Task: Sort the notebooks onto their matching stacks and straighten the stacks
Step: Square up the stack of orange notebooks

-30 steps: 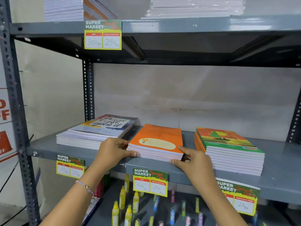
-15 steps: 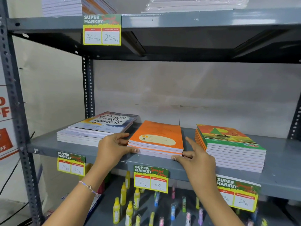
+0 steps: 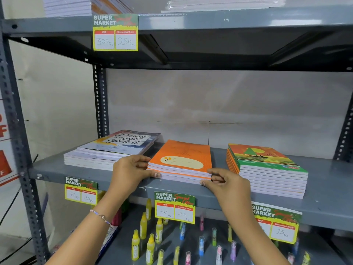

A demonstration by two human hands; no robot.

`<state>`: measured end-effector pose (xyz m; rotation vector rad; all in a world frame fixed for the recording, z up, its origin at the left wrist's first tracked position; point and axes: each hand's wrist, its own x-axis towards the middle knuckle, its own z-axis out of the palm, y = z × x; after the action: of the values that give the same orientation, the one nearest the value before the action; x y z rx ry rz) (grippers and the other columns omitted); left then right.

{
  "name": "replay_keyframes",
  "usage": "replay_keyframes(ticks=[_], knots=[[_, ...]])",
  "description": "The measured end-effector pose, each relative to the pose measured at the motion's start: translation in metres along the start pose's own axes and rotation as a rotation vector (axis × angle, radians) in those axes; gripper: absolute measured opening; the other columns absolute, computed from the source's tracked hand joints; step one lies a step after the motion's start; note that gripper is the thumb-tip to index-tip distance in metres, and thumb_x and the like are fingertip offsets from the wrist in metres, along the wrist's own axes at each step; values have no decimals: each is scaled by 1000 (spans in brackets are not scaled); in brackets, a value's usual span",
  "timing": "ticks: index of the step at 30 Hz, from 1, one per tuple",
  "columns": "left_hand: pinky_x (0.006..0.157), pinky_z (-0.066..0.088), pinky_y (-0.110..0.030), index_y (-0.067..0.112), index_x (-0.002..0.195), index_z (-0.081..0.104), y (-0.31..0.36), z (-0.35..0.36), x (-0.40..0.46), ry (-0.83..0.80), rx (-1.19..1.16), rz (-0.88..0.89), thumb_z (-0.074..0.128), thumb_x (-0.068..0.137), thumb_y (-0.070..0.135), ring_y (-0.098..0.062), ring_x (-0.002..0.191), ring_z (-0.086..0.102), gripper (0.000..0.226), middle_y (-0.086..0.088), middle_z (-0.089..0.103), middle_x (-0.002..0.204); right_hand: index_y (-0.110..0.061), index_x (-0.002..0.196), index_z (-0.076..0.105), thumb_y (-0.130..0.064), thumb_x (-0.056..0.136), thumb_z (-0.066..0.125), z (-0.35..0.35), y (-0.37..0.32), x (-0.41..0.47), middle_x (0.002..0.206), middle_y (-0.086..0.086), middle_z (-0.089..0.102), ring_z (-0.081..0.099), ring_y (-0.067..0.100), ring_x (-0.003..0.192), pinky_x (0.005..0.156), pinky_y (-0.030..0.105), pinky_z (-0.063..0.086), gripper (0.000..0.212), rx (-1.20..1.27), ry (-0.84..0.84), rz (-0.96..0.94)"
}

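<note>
Three notebook stacks lie on the grey middle shelf [image 3: 324, 199]. The orange stack [image 3: 183, 156] sits in the centre. My left hand [image 3: 131, 171] presses its front left corner, thumb under the edge. My right hand [image 3: 227, 185] pinches the front right corner with curled fingers. To the left lies a wider stack with a lettered blue-white cover [image 3: 114, 148], slightly fanned. At the right stands a taller stack topped by a green and orange cover [image 3: 267, 159], its upper books turned a little against the ones below.
Price tags hang from the shelf edges [image 3: 174, 207]. Several small coloured bottles [image 3: 150, 245] stand on the lower shelf. The upper shelf [image 3: 229, 20] carries more stacked books. A perforated steel post [image 3: 17, 131] runs down the left side.
The right hand's fingers have curled in from spread to a pinch on the orange stack's corner. The left hand stays at the left corner. The stack looks squarer.
</note>
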<state>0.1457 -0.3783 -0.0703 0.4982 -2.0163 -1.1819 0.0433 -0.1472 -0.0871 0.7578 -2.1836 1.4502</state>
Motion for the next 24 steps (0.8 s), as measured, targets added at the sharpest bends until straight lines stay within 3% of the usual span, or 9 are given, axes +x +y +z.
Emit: replay_keyframes(ticks=[6,9,13,18,24], knots=[[87,58,-38,14,111,70,-3,-1,1,-20,32,23,91,52,24,-9,83,73,64,1,78,91,-23,97,74,-25,63,86,0,0,4,79,-7,71,65,3,75,75,17,54,36,-26,-12,6],[92,55,-35,20,121,66,-1,-1,1,-66,81,64,89,51,35,-7,93,70,75,3,75,104,-25,106,69,-29,66,84,0,-1,4,89,-10,69,62,1,77,71,12,49,43,-23,-40,-2],[92,56,-38,20,116,69,-4,0,0,-42,35,60,89,57,24,-8,94,71,62,2,76,103,-23,116,68,-26,70,82,2,0,4,109,-6,72,62,0,84,75,4,42,49,-12,-62,-9],[91,56,-38,19,108,73,-8,2,-1,11,-42,43,90,54,20,-9,91,72,56,0,77,97,-24,107,73,-24,70,82,1,0,3,106,-4,74,65,-1,83,68,-9,37,38,-6,-33,-11],[84,59,-41,20,99,76,-8,1,-1,17,-110,-3,86,47,30,-12,87,73,55,1,78,90,-23,102,76,-23,71,81,-1,1,2,102,-4,75,69,2,85,74,-6,40,31,33,-31,-14]])
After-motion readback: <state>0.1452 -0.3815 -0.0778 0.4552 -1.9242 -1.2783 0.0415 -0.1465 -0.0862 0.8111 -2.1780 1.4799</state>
